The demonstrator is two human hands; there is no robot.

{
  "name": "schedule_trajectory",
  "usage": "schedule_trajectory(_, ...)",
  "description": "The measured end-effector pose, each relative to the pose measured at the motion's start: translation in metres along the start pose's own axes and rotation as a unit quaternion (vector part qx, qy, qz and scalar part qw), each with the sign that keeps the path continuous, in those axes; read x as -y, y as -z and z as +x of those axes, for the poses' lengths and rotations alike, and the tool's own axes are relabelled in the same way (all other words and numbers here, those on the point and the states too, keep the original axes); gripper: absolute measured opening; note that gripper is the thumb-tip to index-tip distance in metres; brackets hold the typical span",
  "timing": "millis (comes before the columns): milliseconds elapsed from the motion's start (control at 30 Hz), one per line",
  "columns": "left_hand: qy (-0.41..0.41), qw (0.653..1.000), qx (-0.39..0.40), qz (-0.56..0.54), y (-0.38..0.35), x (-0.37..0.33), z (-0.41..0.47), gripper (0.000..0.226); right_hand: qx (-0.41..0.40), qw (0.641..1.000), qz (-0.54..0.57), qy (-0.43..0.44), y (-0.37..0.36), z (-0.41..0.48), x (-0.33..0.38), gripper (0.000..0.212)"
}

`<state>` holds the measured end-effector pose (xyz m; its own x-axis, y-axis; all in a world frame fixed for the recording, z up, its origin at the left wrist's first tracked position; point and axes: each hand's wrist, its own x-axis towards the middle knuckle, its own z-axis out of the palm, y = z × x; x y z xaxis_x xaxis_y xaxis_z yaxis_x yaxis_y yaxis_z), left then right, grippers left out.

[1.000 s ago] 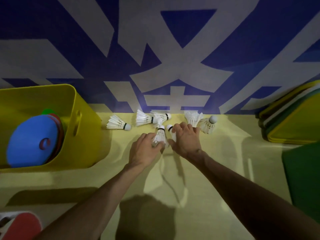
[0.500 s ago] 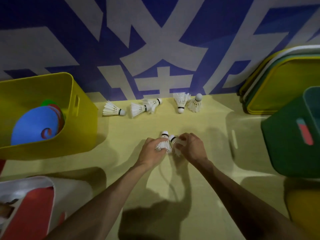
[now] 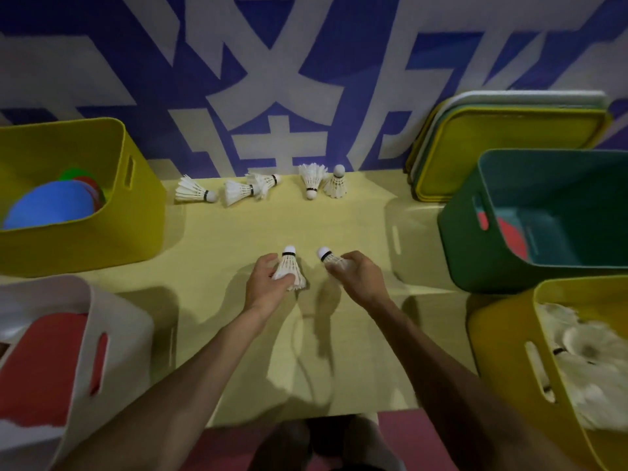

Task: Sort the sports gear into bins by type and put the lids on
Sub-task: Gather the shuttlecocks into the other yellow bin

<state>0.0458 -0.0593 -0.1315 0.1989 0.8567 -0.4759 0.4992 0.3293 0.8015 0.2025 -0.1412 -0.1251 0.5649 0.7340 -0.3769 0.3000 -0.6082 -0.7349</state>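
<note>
A white shuttlecock (image 3: 289,268) is gripped around its feather skirt by the left hand (image 3: 268,283), cork end pointing away from the person. A second shuttlecock (image 3: 329,259) is clasped in the closed right hand (image 3: 362,278), only its cork and part of the skirt being visible past the fingers. Both hands are held apart over the yellow floor mat (image 3: 238,232).

Five loose shuttlecocks are seen along the far edge of the mat, by the blue-and-white wall: one at the left (image 3: 194,192), two overlapping in the middle (image 3: 253,189), one lying with its cork toward the person (image 3: 310,180), and one standing upright just beside it (image 3: 336,183).

Coloured flat discs (image 3: 51,205) are held in the yellow bin (image 3: 85,239) at the far left. Red items are contained in the white bin (image 3: 112,328) at the near left and in the green bin (image 3: 469,239) at the right. Feathered shuttlecocks are piled in the yellow bin (image 3: 503,345) at the near right. A stack of lids (image 3: 509,130) is leaned against the wall behind the green bin.
</note>
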Motion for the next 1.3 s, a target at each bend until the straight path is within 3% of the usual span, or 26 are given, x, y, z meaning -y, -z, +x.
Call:
schedule_trajectory(100,0.0,0.997,-0.027,-0.07,-0.009,-0.03,-0.022,0.053,-0.001,0.998,0.067,0.012,0.032,-0.008,0.015,0.034)
schedule_trajectory(300,-0.079,0.981,-0.056,-0.165,-0.035,-0.097,-0.086,0.04,0.015,0.993,0.106,0.049,0.117,-0.034,0.022,0.039)
schedule_trajectory(467,-0.124,0.973,-0.004,-0.193,-0.086,-0.139,-0.155,0.038,0.005,0.984,0.139,0.114,0.211,-0.068,-0.001,0.032)
schedule_trajectory(633,-0.181,0.974,0.051,-0.124,-0.153,-0.157,-0.208,0.038,-0.031,0.985,0.134,0.102,0.289,-0.097,-0.053,0.033)
schedule_trajectory(767,-0.208,0.97,0.123,-0.037,-0.202,-0.166,-0.238,0.041,-0.028,0.99,0.102,0.091,0.336,-0.115,-0.104,0.014)
schedule_trajectory(933,-0.215,0.948,0.228,0.063,-0.243,-0.167,-0.256,0.039,-0.051,0.997,0.006,0.055,0.367,-0.124,-0.155,0.029)
schedule_trajectory(1167,-0.186,0.929,0.273,0.167,-0.27,-0.16,-0.266,0.046,-0.053,0.997,-0.049,-0.022,0.379,-0.136,-0.185,0.046)
schedule_trajectory(1300,-0.21,0.928,0.269,0.153,-0.261,-0.164,-0.266,0.036,-0.098,0.993,-0.068,0.017,0.379,-0.134,-0.178,0.034)
